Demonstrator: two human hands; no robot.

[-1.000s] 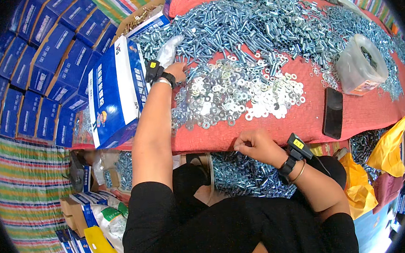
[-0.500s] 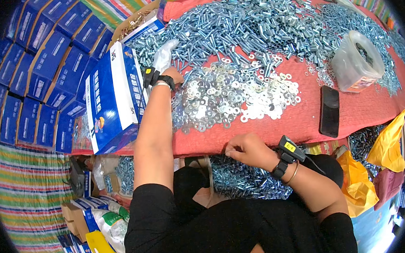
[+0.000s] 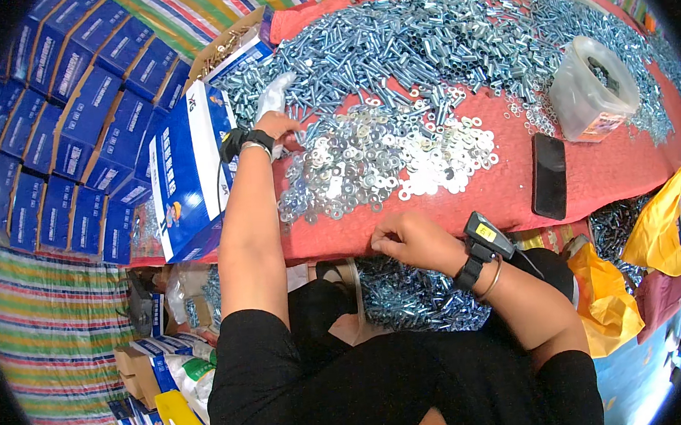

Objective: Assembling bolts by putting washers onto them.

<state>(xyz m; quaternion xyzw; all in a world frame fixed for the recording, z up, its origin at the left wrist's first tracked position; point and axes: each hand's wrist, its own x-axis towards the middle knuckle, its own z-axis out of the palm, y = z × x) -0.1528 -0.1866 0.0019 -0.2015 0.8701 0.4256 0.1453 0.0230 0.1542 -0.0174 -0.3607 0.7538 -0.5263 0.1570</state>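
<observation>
My left hand (image 3: pixel 273 127) reaches far out to the near edge of a big heap of silver bolts (image 3: pixel 423 33). A white piece (image 3: pixel 275 97) of cloth or plastic sticks out past its fingers, which are hidden. Next to that hand lies a spread of flat silver washers (image 3: pixel 384 158) on the red cloth (image 3: pixel 591 187). My right hand (image 3: pixel 409 239) rests at the table's near edge with its fingers curled in; anything inside them is hidden. Under it, on my lap, is a pile of bolts (image 3: pixel 410 298). Both wrists wear black devices.
A tall blue and white carton (image 3: pixel 184 172) stands left of my left arm, with stacked blue boxes (image 3: pixel 58 129) behind it. On the right of the cloth lie a black phone (image 3: pixel 549 176) and a clear tub (image 3: pixel 591 88). Yellow bags (image 3: pixel 657 230) hang at the right.
My right hand has slid left along the table's near edge. My left hand stays at the bolt heap by the white piece.
</observation>
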